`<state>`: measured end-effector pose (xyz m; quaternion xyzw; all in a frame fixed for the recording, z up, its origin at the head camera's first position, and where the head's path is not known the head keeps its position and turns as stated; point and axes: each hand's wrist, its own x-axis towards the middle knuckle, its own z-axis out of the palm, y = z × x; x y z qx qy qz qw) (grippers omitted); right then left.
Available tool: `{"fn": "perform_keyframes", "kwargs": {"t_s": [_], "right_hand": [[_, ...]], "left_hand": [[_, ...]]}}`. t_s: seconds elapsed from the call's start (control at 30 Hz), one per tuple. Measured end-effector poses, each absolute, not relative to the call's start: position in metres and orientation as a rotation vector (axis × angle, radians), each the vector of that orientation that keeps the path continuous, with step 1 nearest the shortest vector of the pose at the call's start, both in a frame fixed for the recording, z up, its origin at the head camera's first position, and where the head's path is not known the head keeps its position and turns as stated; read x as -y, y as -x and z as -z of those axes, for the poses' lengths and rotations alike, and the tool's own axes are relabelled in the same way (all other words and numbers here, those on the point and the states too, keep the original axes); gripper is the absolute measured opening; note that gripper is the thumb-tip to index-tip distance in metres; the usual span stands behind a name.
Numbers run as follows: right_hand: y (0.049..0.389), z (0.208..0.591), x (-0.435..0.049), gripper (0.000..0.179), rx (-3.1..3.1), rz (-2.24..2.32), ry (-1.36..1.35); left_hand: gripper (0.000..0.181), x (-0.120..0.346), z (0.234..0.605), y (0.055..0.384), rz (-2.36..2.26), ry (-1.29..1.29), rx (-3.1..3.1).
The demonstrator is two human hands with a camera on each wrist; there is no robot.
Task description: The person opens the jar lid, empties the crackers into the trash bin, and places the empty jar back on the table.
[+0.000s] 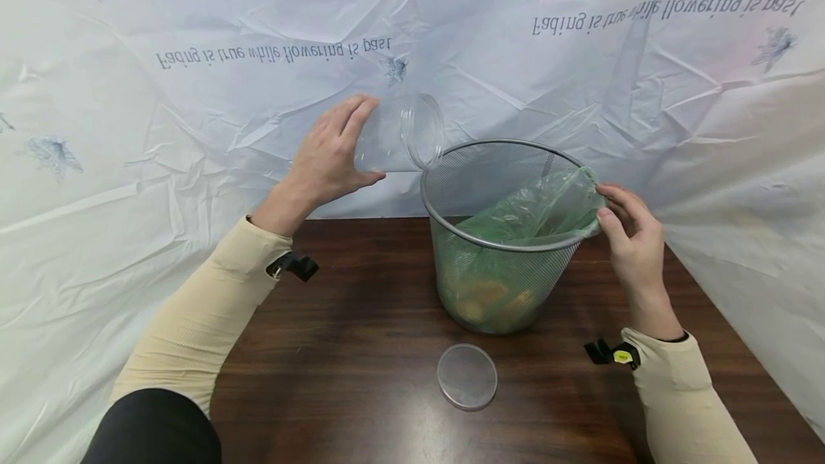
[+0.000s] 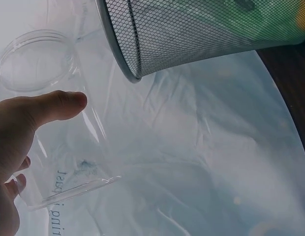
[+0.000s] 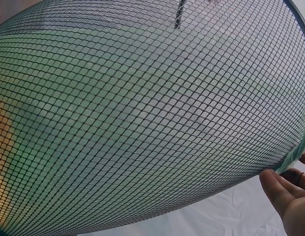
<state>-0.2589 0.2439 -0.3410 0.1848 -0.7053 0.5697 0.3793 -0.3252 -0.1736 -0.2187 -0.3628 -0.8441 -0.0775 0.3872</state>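
My left hand [image 1: 329, 152] grips a clear plastic jar [image 1: 387, 136] tipped on its side, its open mouth toward the wire mesh bin [image 1: 509, 243] and level with the rim. In the left wrist view the transparent jar [image 2: 69, 132] shows nothing inside, with the thumb across its wall. At the bin's right rim, my right hand [image 1: 634, 242] pinches the edge of a green plastic bag [image 1: 548, 203], which lines part of the bin. Orange-yellow things [image 1: 486, 299] show through the mesh at the bottom. The right wrist view has the fingertips [image 3: 273, 189] at the rim.
A round clear lid [image 1: 467, 377] lies on the dark wooden table [image 1: 348, 349] in front of the bin. Behind and at both sides hangs a white printed sheet [image 1: 271, 99]. A black rounded object [image 1: 155, 428] fills the lower left corner.
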Motion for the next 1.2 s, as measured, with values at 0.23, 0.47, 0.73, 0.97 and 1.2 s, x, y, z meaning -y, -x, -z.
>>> {"fn": "perform_keyframes", "kwargs": {"t_s": [0.23, 0.47, 0.73, 0.97, 1.2], "right_hand": [[0.248, 0.330, -0.235, 0.031, 1.802, -1.443, -0.481], [0.244, 0.324, -0.230, 0.030, 1.779, -1.467, -0.484], [0.246, 0.327, -0.232, 0.031, 1.763, -1.503, -0.502], [0.255, 0.337, -0.240, 0.031, 1.786, -1.498, -0.491], [0.256, 0.339, -0.241, 0.031, 1.783, -1.497, -0.493]], "left_hand": [[0.105, 0.176, 0.222, 0.325, 0.202, 0.906, 2.164], [0.106, 0.178, 0.221, 0.323, 0.228, 0.883, 2.191], [0.105, 0.183, 0.223, 0.322, 0.251, 0.865, 2.181], [0.106, 0.189, 0.227, 0.321, 0.276, 0.853, 2.181], [0.106, 0.193, 0.229, 0.319, 0.295, 0.819, 2.200]]}}
